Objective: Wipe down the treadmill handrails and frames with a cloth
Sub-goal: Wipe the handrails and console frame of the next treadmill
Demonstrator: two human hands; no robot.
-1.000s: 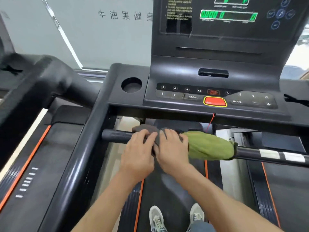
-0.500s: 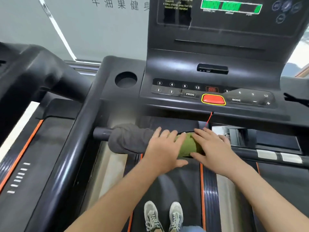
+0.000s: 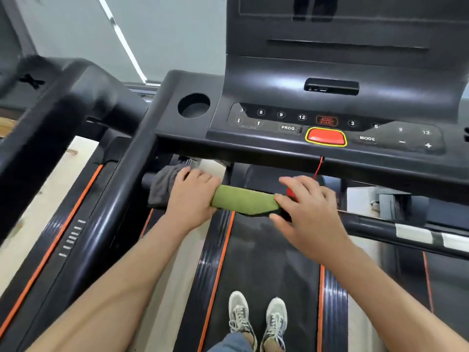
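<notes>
A cloth is wrapped round the treadmill's black front handrail [image 3: 406, 231], under the console. Its green part [image 3: 245, 200] shows between my hands, and its grey part [image 3: 162, 186] sticks out to the left. My left hand [image 3: 193, 196] grips the wrapped bar where grey meets green, fingers curled over the top. My right hand [image 3: 309, 214] lies over the green part's right end, fingers on top and thumb beneath. A red safety clip [image 3: 291, 193] peeks out under its fingers.
The console [image 3: 330, 72] with a red stop button [image 3: 326, 135] and cup holder [image 3: 194, 105] hangs just above the bar. The thick left side rail [image 3: 121, 199] runs down beside my left forearm. My shoes [image 3: 256, 318] stand on the belt [image 3: 266, 262]. A second treadmill [image 3: 50, 110] stands to the left.
My hands have spread apart along the bar: the left slid left over the grey part, the right slid right. More green cloth now shows between them.
</notes>
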